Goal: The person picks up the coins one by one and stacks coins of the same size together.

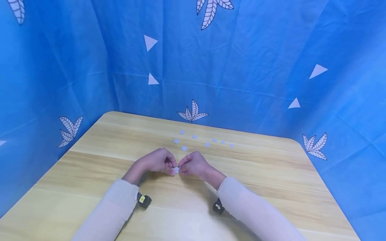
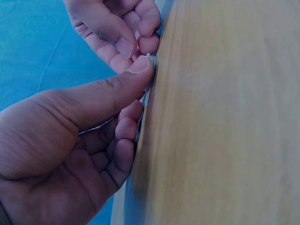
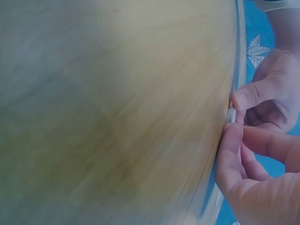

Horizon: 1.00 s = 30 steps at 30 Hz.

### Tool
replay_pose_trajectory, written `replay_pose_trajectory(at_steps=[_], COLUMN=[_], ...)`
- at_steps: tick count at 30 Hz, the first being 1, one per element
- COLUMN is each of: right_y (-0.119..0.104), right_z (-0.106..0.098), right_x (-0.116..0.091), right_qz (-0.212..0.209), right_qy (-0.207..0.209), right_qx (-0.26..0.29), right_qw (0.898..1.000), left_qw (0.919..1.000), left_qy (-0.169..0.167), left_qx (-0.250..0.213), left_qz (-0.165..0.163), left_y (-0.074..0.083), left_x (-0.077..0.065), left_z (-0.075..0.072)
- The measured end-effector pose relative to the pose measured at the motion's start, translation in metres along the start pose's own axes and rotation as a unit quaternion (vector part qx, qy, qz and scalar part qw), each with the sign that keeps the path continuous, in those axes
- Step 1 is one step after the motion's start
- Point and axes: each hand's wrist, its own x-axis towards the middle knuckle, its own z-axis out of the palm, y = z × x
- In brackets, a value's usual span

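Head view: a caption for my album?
Left hand and right hand hold a small white piece; pale discs lie beyond on the table.

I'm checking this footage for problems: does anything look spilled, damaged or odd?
Nothing stands out. The small discs lie apart on the table, and the left hand and right hand hold a white piece between them.

Small whitish disc [image 1: 176, 170], partly covered by pinching fingers [image 1: 172, 160], close to the wooden tabletop [image 1: 181, 204]

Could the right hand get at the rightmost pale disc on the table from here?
Probably yes: only bare tabletop shows between the right hand and the rightmost disc. That hand pinches a white piece with the left hand, so it may need to let go first.
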Motion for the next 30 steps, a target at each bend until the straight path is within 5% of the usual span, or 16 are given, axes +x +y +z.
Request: replay_pose_trajectory(at_steps=[14,30], right_y=[0.003,0.003], right_z=[-0.023,-0.047], right_x=[0.008,0.048], right_qz=[-0.057,-0.15], right_qy=[-0.008,0.027], right_qx=[-0.099,-0.234], right_qw=[0.993,0.96], left_qw=[0.9999,0.9998], left_qy=[0.01,0.01], left_qx=[0.012,0.002], left_qz=[0.007,0.015], left_y=[0.0,0.0], left_x=[-0.001,-0.002], left_z=[0.002,0.002])
